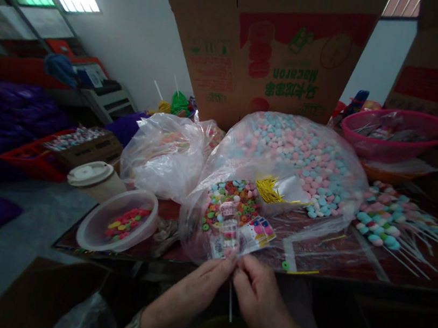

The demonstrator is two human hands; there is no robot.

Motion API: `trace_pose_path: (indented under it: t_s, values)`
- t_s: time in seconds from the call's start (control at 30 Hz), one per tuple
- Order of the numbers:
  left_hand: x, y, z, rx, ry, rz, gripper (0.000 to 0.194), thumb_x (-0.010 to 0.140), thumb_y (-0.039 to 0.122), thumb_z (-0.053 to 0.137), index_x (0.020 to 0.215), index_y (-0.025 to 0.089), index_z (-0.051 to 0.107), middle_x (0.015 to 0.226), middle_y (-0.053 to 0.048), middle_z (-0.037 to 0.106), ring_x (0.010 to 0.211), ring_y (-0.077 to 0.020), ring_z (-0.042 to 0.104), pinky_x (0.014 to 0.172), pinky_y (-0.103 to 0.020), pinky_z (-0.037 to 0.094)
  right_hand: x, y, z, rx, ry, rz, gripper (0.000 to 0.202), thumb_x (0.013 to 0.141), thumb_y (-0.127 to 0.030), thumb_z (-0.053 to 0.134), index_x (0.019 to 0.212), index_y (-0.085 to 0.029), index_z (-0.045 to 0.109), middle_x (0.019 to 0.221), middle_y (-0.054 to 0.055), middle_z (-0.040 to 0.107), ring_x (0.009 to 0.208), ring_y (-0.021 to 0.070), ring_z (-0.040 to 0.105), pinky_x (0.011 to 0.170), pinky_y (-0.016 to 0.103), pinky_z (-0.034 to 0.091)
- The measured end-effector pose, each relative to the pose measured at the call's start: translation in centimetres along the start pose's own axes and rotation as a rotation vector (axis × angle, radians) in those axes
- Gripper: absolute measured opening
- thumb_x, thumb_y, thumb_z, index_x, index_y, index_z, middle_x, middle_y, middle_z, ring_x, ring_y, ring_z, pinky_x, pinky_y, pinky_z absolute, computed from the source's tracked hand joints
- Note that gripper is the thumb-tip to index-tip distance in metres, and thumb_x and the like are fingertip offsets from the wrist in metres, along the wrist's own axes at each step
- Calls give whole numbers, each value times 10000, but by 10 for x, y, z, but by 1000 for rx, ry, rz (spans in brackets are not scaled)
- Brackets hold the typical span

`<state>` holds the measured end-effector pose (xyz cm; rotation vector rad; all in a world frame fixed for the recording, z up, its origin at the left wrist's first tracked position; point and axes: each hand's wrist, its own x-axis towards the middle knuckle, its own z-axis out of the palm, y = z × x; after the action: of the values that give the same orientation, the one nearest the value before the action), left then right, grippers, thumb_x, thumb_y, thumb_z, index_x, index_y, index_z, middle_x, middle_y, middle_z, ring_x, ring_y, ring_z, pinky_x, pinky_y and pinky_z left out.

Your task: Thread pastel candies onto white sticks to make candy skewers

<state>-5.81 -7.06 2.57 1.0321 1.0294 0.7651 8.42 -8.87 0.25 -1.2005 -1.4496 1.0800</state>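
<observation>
Before me at the table's front edge, a candy skewer (pixel 229 229) in a clear wrapper points away from me, its white stick (pixel 231 302) hanging down between my hands. My left hand (pixel 202 284), with a watch at the wrist, is closed in a pinch on the wrapper's lower end. From the other side, my right hand (pixel 260 294) has its fingers pinched at the same neck; any small tie there is hidden. Just beyond lie printed cards (pixel 260 236), ring candies (pixel 239 194) in a clear bag and a bundle of yellow twist ties (pixel 269 190).
A large bag of pastel candies (pixel 287 141) fills the table's middle. To the left stand a tub of ring candies (pixel 85 229), a lidded cup (pixel 91 173) and another bag (pixel 162 161). Unwrapped skewers (pixel 381 225) and a pink basin (pixel 392 147) sit right. A carton (pixel 276 47) stands behind.
</observation>
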Motion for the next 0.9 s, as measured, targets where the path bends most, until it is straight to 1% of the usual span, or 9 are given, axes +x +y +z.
trace_pose_path:
  t_s: [0.17, 0.23, 0.37, 0.47, 0.53, 0.63, 0.77, 0.83, 0.9]
  values:
    - [15, -18, 19, 184, 79, 65, 330, 791, 446, 594, 643, 154, 636, 617, -1, 589, 655, -150, 536, 681, -233, 456, -3, 7, 10, 571, -89, 565, 364, 799, -531, 482, 634, -220, 387, 415, -119, 302, 322, 47, 175, 334, 187, 147]
    - [18, -16, 20, 195, 62, 86, 328, 796, 464, 581, 725, 150, 643, 609, 3, 586, 629, -142, 537, 657, -229, 456, -3, 10, 10, 718, -150, 673, 388, 804, -583, 453, 659, -229, 392, 385, -133, 307, 274, 43, 128, 296, 180, 141]
    - [26, -12, 14, 301, 111, 198, 352, 835, 474, 501, 743, 156, 621, 594, -4, 590, 609, -149, 564, 609, -230, 464, -4, 16, 0, 550, -255, 531, 505, 830, -639, 385, 578, -206, 450, 389, -80, 378, 295, 67, 285, 336, 211, 304]
    - [39, -21, 21, 673, 225, 411, 332, 840, 452, 477, 695, 177, 594, 511, 19, 543, 484, -132, 518, 477, -210, 416, -6, 20, -15, 395, -4, 340, 374, 714, -549, 640, 746, -183, 571, 673, -9, 575, 603, 114, 530, 579, 232, 449]
    - [47, -31, 33, 930, -19, 541, 307, 827, 437, 477, 715, 186, 615, 521, 1, 592, 470, -152, 548, 465, -229, 426, -10, 25, -31, 349, 192, 199, 346, 686, -471, 688, 867, -199, 573, 811, -3, 593, 768, 143, 556, 703, 249, 461]
    - [61, -36, 41, 1219, -299, 690, 318, 829, 455, 470, 794, 201, 657, 673, -46, 698, 611, -207, 643, 595, -286, 486, -30, 42, -75, 151, 471, 185, 294, 783, -461, 541, 903, -193, 558, 724, -7, 582, 674, 150, 564, 656, 276, 480]
    - [97, -17, 12, 1536, 90, 621, 389, 851, 475, 437, 952, 164, 648, 905, -118, 706, 849, -283, 648, 770, -375, 466, -109, 59, -170, -439, 772, 441, 384, 768, -486, 494, 988, -178, 563, 823, 62, 634, 738, 213, 606, 720, 375, 480]
    - [110, -8, -7, 1661, 120, 472, 438, 794, 495, 524, 1027, 139, 630, 953, -143, 689, 923, -328, 619, 742, -386, 457, -154, 61, -212, -560, 759, 522, 453, 653, -453, 626, 984, -146, 589, 864, 140, 647, 831, 328, 605, 751, 496, 439]
    - [114, -7, -19, 1650, 87, 362, 402, 749, 486, 592, 970, 155, 648, 889, -113, 695, 873, -309, 625, 688, -350, 448, -183, 66, -238, -1078, 839, 626, 581, 681, -525, 589, 1110, -133, 566, 1036, 232, 615, 969, 429, 555, 747, 568, 400]
